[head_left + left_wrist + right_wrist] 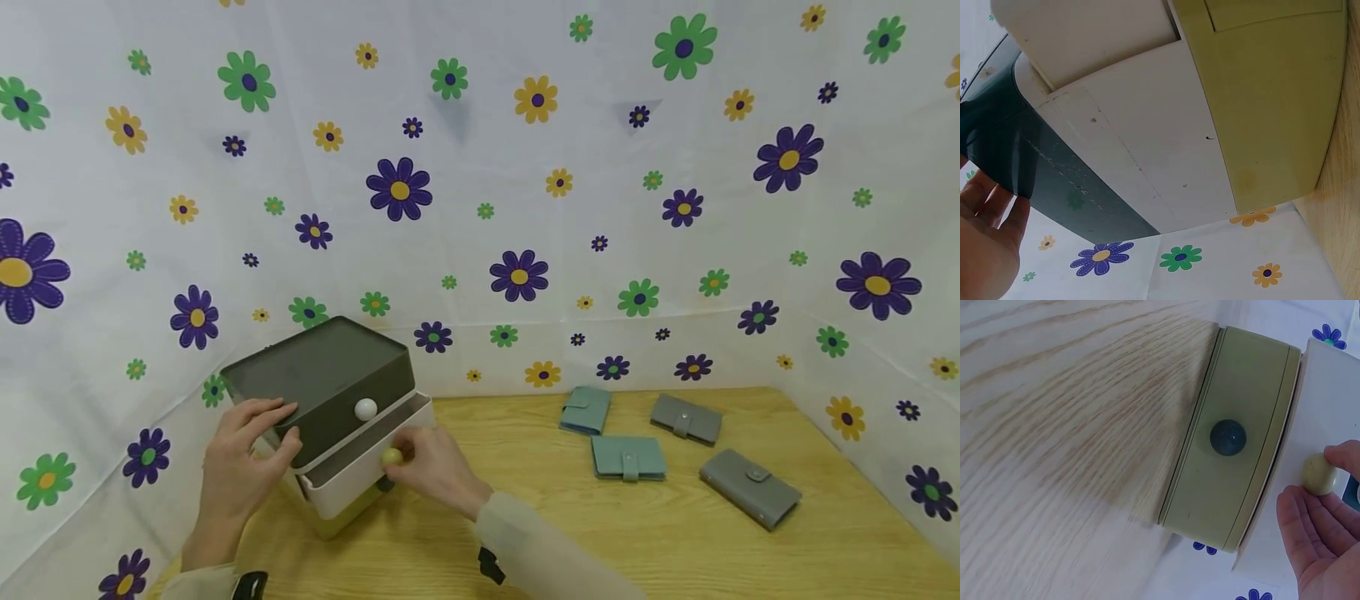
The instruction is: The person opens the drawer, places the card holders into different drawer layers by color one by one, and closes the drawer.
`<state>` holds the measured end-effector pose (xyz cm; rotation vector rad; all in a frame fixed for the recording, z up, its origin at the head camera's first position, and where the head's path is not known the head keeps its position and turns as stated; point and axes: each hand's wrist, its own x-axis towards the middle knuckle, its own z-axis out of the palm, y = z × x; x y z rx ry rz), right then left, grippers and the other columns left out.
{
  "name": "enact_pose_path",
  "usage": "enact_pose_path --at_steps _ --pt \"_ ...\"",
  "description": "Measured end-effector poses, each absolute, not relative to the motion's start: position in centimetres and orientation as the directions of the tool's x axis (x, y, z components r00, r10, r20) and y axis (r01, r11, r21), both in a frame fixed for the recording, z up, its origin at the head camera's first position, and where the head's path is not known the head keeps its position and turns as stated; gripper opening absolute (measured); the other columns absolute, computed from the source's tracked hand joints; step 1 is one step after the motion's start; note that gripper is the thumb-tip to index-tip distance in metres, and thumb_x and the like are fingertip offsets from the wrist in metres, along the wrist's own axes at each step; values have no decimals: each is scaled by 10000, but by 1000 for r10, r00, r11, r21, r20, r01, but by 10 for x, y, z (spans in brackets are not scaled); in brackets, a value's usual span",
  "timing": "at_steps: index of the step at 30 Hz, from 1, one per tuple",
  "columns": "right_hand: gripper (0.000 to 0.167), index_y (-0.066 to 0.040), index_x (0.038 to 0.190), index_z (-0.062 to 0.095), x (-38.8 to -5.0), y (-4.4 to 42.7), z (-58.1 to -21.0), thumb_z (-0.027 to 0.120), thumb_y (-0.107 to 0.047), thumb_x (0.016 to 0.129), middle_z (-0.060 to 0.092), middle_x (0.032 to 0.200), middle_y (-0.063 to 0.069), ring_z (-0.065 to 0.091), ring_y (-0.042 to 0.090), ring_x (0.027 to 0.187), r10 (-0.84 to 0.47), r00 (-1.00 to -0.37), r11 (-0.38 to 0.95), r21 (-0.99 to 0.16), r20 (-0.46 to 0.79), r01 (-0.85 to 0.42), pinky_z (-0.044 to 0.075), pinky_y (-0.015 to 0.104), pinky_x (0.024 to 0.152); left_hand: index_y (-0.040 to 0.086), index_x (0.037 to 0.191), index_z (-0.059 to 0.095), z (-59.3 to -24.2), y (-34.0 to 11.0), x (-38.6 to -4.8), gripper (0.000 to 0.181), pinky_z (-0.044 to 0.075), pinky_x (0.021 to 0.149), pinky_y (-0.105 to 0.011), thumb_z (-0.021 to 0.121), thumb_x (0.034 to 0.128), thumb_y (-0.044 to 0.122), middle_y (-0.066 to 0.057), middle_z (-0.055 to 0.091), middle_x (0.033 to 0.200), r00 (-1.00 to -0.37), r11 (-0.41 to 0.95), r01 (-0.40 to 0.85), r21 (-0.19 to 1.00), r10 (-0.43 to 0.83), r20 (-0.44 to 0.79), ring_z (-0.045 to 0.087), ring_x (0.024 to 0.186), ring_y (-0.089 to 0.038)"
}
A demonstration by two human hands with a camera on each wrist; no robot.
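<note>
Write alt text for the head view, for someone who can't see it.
A right hand holds the yellow knob of a white drawer, partly open in a box; the left hand touches the box's dark tier. Two teal wallets and two gray wallets lie on the table at right.

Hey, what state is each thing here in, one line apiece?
Dark green plastic top drawer, shut.
White plastic middle drawer, pulled partly open.
Olive-green plastic bottom drawer, shut.
Rear rectangular teal leathery wallet, closed.
Front rectangular teal leathery wallet, closed.
Rear rectangular grey leathery wallet, closed.
Front rectangular grey leathery wallet, closed.
Left hand, touching the dark green casing.
Right hand, pinching the middle drawer's round yellow-green knob.
</note>
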<state>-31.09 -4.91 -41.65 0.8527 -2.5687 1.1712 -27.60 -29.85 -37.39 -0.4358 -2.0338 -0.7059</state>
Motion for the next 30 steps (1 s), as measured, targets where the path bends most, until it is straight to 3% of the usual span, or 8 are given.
enact_pose_path --at_steps 12,30 --pt "97 -130 909 731 -304 -36 -417 712 -201 845 708 827 -82 598 -53 715 -419 -849 450 -738 323 -503 492 140 642 4 1030 751 -374 -298 -277 316 239 949 -31 727 716 22 -166 660 1094 -537 773 543 327 20 844 513 1064 -311" --pt "133 -118 873 737 -301 -21 -420 743 -241 824 721 804 -54 626 -45 695 -440 -837 437 -738 324 -515 497 141 647 13 1024 757 -376 -300 -278 314 253 947 -39 723 713 36 -163 668 1082 -519 767 558 318 23 855 517 1053 -299"
